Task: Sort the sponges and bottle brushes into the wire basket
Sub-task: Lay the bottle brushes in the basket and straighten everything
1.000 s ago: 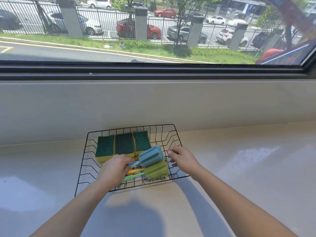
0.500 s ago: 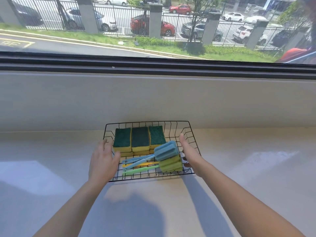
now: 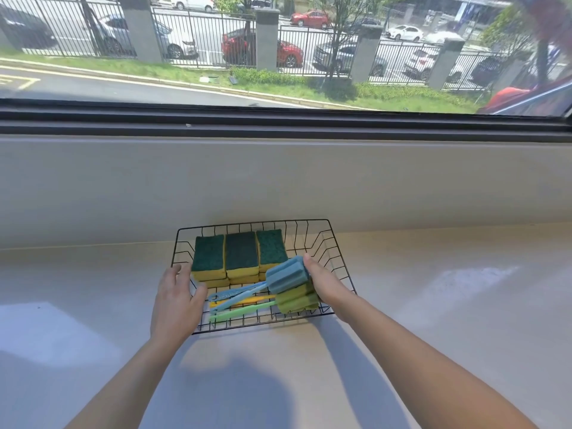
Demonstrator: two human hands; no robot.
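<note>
The wire basket (image 3: 322, 239), sponges and brushes inside, sits between the spread left hand (image 3: 179, 300) and open right hand (image 3: 323, 281), its long axis running hand to hand

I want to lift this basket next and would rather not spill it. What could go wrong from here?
The blue brush lies on top of the other brushes, leaning on the sponges, so a tilt could roll it off. The brush handles point at the low front rim of the basket and might slide through the wires. The left hand and right hand rest open, so the grip may be weak.
</note>
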